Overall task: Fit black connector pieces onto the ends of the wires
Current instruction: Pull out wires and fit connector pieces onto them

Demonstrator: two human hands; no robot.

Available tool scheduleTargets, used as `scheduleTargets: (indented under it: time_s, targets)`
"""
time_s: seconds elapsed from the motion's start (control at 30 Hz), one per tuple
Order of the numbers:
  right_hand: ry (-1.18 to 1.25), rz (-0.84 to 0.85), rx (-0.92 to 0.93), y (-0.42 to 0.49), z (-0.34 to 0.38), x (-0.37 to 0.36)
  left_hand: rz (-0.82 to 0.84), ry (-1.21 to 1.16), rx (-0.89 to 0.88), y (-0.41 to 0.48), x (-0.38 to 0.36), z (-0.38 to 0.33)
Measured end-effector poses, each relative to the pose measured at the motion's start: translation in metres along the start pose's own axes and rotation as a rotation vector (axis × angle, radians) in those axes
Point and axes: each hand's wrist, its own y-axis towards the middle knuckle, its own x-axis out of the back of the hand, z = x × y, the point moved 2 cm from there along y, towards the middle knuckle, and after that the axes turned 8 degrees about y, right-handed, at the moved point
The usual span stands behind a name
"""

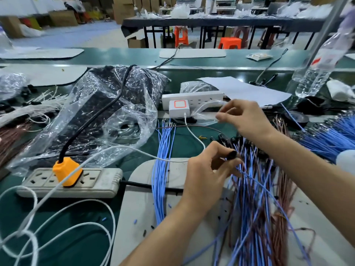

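We pinch a black connector (231,154) in our left hand (207,169), steadying it, while our right hand (244,118) pinches a thin wire (192,127) to feed in.

Single head-worn wide-angle view, looking forward and down over the tabletop (138,146) from the person's seat. Both forearms enter from the bottom edge, close to the lens. Near field: wires (255,198) and power strip (71,182). Far field: workshop floor, another table (211,23), stools (230,43). Edges bend.

Bare forearms; ringless hands (207,169); no sleeves
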Motion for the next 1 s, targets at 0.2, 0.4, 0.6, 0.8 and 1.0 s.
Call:
scheduleTargets:
  time_s: [0.2, 0.4, 0.6, 0.8, 1.0]
  targets:
    - [0.58, -0.02, -0.048, -0.104, 0.014, 0.031, 0.059, -0.033, 0.012, -0.003, -0.006, -0.001]
    - [0.903, -0.109, -0.164, -0.129, -0.002, 0.033, 0.068, -0.033, -0.016, -0.005, -0.009, -0.002]
    - [0.746, -0.078, -0.041, -0.138, -0.001, 0.033, 0.091, -0.003, -0.053, -0.006, -0.01, -0.003]
    - [0.456, -0.087, 0.099, -0.142, 0.005, 0.028, 0.111, 0.011, -0.09, -0.006, -0.01, -0.003]
    - [0.106, -0.113, 0.245, -0.141, 0.008, 0.03, 0.112, 0.075, -0.115, -0.006, -0.009, -0.001]
